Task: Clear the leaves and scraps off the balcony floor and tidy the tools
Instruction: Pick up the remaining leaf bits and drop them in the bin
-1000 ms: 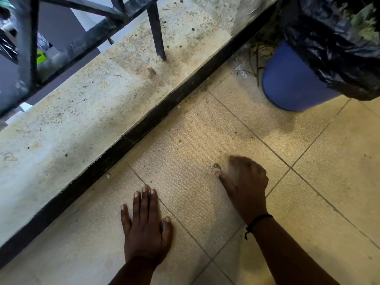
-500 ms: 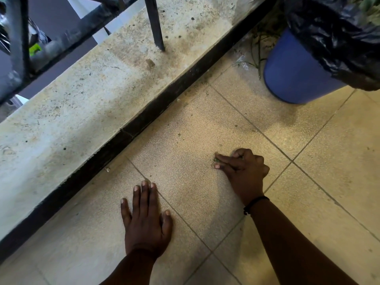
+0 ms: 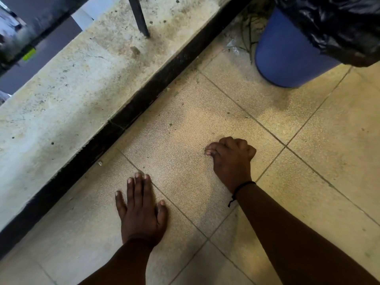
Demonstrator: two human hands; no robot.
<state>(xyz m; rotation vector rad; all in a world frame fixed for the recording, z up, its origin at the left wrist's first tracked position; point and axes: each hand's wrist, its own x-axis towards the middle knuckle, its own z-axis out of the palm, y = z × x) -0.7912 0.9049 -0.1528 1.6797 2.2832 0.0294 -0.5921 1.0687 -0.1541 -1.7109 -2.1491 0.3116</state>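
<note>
Head view shows the left hand (image 3: 141, 210) flat on the floor tiles (image 3: 320, 182), fingers straight; right hand (image 3: 232, 159) curled tight, whether it holds anything is hidden.

Small dark scraps (image 3: 170, 124) scattered on beige tiled floor (image 3: 320, 153) near black kerb; thin twigs (image 3: 247, 31) and pale scrap (image 3: 232, 44) beside blue bin (image 3: 287, 56), black bag-lined.

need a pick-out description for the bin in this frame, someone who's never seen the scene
Follow the dark strip at the foot of the concrete ledge towards the top right of the view. Where the tiled floor meets it stands a blue bucket, lined with a black plastic bag that spills over its rim. It is the only blue, round thing there.
</note>
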